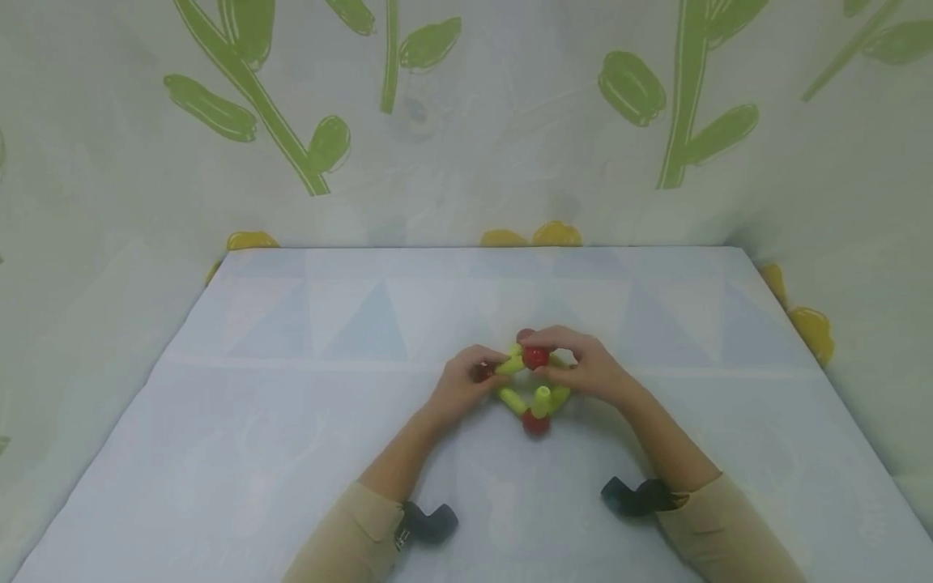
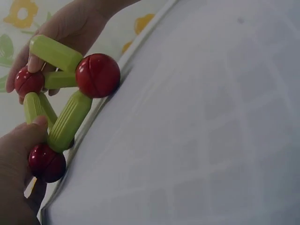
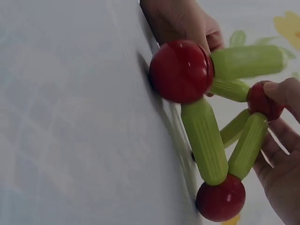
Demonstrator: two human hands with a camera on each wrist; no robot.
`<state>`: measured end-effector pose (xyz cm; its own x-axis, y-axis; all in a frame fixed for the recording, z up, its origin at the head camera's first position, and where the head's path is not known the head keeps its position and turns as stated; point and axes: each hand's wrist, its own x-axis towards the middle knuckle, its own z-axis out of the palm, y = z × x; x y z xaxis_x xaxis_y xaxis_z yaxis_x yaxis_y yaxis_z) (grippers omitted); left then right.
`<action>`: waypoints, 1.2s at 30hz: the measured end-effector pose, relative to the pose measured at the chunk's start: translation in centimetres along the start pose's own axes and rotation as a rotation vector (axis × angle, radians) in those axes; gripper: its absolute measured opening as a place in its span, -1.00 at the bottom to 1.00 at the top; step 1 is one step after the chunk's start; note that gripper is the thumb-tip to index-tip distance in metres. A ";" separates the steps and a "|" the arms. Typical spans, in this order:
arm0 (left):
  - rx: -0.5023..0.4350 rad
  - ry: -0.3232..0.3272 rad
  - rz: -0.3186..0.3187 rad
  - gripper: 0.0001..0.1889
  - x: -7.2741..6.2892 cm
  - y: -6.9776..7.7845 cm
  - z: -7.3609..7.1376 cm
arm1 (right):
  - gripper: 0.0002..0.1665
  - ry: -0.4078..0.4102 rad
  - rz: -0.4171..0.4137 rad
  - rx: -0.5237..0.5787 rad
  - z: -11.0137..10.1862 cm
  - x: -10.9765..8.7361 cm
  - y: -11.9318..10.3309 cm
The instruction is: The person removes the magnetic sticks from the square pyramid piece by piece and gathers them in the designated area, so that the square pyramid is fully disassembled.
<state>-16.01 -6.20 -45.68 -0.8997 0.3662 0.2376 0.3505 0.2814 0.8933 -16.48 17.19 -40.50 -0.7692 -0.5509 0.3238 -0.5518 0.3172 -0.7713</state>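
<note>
A toy frame of red balls and lime-green rods sits on the table between both hands. My left hand (image 1: pixel 466 385) grips the red ball at its left corner (image 2: pixel 47 162), thumb by a green rod (image 2: pixel 70 121). With thumb and fingers, my right hand (image 1: pixel 583 364) pinches a raised red ball (image 3: pixel 265 101) where rods meet. The front red ball (image 1: pixel 536 423) rests low, with a free-ended green rod (image 1: pixel 543 401) pointing up from it. Another red ball (image 3: pixel 220 199) joins two rods at the right corner, hidden behind the right hand in the head view. Behind the raised ball shows one more red ball (image 1: pixel 525 334).
The frame stands on a white table (image 1: pixel 291 453) with pale blue triangles. Its back edge meets a light wall covering (image 1: pixel 503 146) printed with green leaves and yellow flowers. Dark wrist-camera mounts (image 1: pixel 430 524) sit at both sleeve cuffs.
</note>
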 end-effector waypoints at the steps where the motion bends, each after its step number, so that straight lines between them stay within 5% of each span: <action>1: 0.011 0.001 0.002 -0.70 0.0 0.1 0.0 | -0.50 0.004 -0.012 0.007 0.0 0.0 0.0; 13: 0.085 -0.040 -0.044 -0.68 -0.1 1.0 0.1 | -0.53 0.010 0.142 0.042 -0.5 0.0 -0.3; 22: 0.143 0.019 -0.048 -0.70 -0.5 1.4 0.6 | -0.53 0.036 0.175 0.036 -0.1 0.1 -0.5; 36: -0.097 -0.093 -0.220 -0.76 -0.6 1.5 0.1 | -0.55 0.098 0.176 0.044 -0.7 -0.1 0.0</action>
<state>-14.89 -5.92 -44.49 -0.9223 0.3864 0.0015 0.1183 0.2788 0.9530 -16.69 17.79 -40.16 -0.8815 -0.4112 0.2322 -0.3931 0.3663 -0.8434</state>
